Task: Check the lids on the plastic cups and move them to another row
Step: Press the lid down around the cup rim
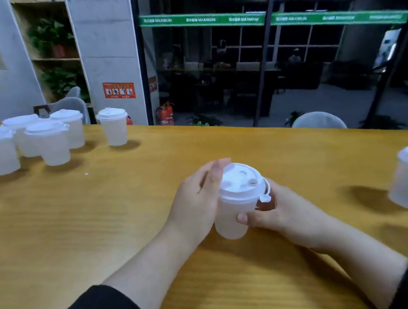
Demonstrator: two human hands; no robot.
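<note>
Both hands hold the cup above the desk, right hand fingers wrapped round it, left hand flat against it; its dangling stopper suggests an unsealed lid could pass.

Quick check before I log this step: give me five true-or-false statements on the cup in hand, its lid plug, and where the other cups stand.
1. Both hands hold one cup: the left hand against its side, the right hand round it. True.
2. The lid is off that cup. False: it sits on the cup.
3. The lid's plug hangs loose. True.
4. The far-left cups have no lids. False: all are lidded.
5. The table is metal. False: it is wood.
</note>
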